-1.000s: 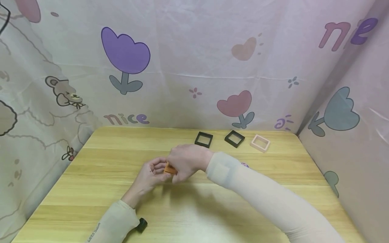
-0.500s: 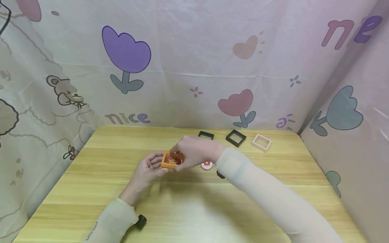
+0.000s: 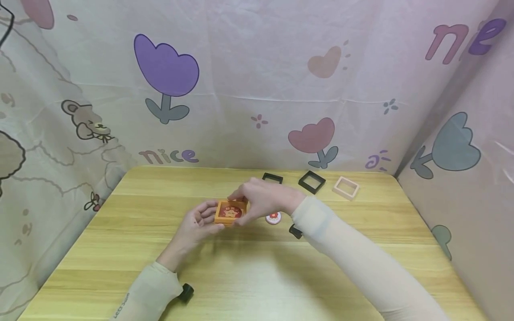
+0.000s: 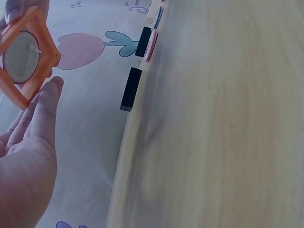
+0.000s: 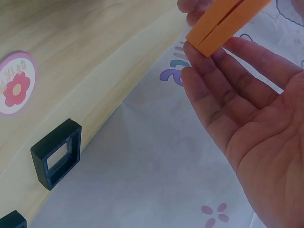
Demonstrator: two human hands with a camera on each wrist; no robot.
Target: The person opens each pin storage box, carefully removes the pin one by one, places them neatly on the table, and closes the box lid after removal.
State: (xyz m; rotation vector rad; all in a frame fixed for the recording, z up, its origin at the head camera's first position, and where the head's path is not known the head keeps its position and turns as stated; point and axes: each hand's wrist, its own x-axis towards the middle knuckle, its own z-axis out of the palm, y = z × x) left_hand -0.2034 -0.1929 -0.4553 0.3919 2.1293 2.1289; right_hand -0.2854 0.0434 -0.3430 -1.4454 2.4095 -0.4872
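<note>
An orange square display frame is held up over the table between both hands. Inside its clear window sits a round red badge with a yellow star-like picture; its pale back shows in the left wrist view. My left hand holds the frame's left side between thumb and fingers. From the right, my right hand pinches the opposite side, covering that edge. In the right wrist view the frame's edge has a thin seam along it, with right-hand fingertips against it.
Two black square frames and a pale pink frame lie along the table's back. Behind my right hand lies a round white badge with a red flower. Patterned cloth hangs around the table.
The orange frame has turned so its badge face shows, where my right hand mostly covered it. My right hand has shifted right and slightly up, uncovering the flower badge on the table.
</note>
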